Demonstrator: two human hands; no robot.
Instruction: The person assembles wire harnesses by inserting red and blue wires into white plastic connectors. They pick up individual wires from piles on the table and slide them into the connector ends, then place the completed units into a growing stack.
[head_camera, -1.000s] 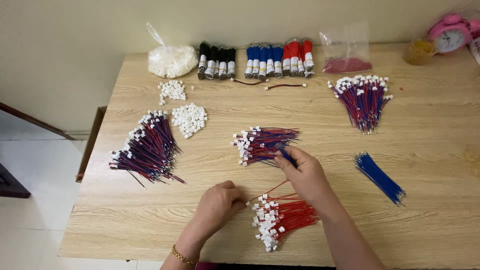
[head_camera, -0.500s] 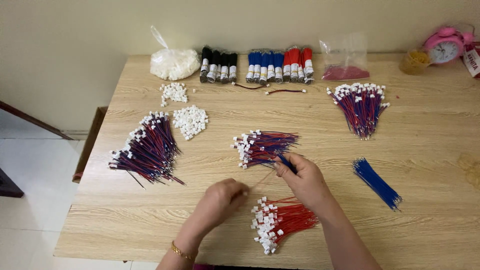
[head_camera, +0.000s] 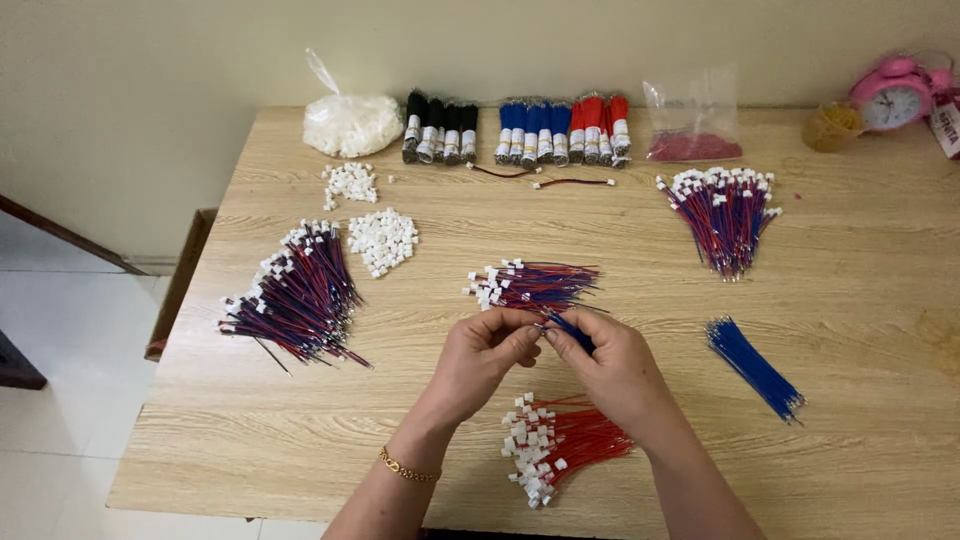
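Note:
My left hand (head_camera: 482, 354) and my right hand (head_camera: 612, 366) meet fingertip to fingertip above the middle of the wooden table (head_camera: 860, 400). Between the fingertips sits a small connector piece, too small to make out clearly, and a blue wire (head_camera: 572, 331) runs back over my right hand. Just beyond the hands lies a small bundle of red-and-blue wires with white connectors (head_camera: 532, 283). Below the hands lies a bundle of red wires with white connectors (head_camera: 560, 446).
A large red-and-blue bundle (head_camera: 295, 297) lies left, another (head_camera: 725, 212) at the right rear, loose blue wires (head_camera: 755, 367) right. White connector piles (head_camera: 381, 240), a connector bag (head_camera: 351, 123), wrapped wire bundles (head_camera: 520, 130), a plastic bag (head_camera: 692, 135) and a pink alarm clock (head_camera: 893, 95) stand along the back.
My left hand has lifted off the table and risen to meet my right hand. My right hand drew back from the middle bundle with a blue wire. The view shifted slightly.

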